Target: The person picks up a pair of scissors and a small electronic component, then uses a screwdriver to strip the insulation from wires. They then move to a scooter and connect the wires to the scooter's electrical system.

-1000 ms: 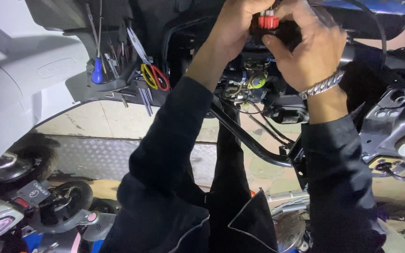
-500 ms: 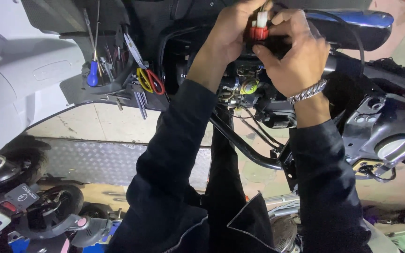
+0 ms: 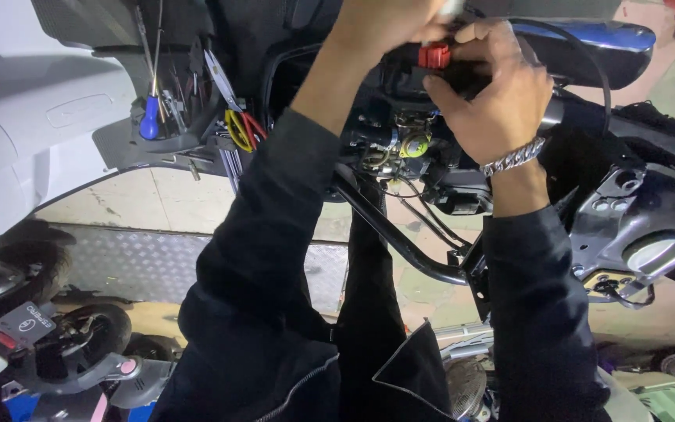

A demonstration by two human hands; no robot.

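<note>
Both hands work at the top of a stripped scooter's engine bay. My right hand (image 3: pixel 494 94), with a silver chain bracelet at the wrist, grips a small red part (image 3: pixel 434 56) and the black piece it sits on. My left hand (image 3: pixel 380 23) closes on the same spot from the left; its fingers are partly cut off by the frame's top edge, and what it holds is hidden. Just below sit the carburettor with a yellow-green fitting (image 3: pixel 414 145), hoses and wires.
A grey tool tray (image 3: pixel 166 133) at the left holds a blue-handled screwdriver (image 3: pixel 149 121), red and yellow handled pliers (image 3: pixel 240 129) and several other tools. A black frame tube (image 3: pixel 400 238) runs diagonally. A blue seat panel (image 3: pixel 603 39) and grey scooter bodywork (image 3: pixel 650 227) are at the right.
The view has drifted so both hands and the red part sit higher in the frame. The left hand has slid partly out of the top edge. Both hands stay on the red part.
</note>
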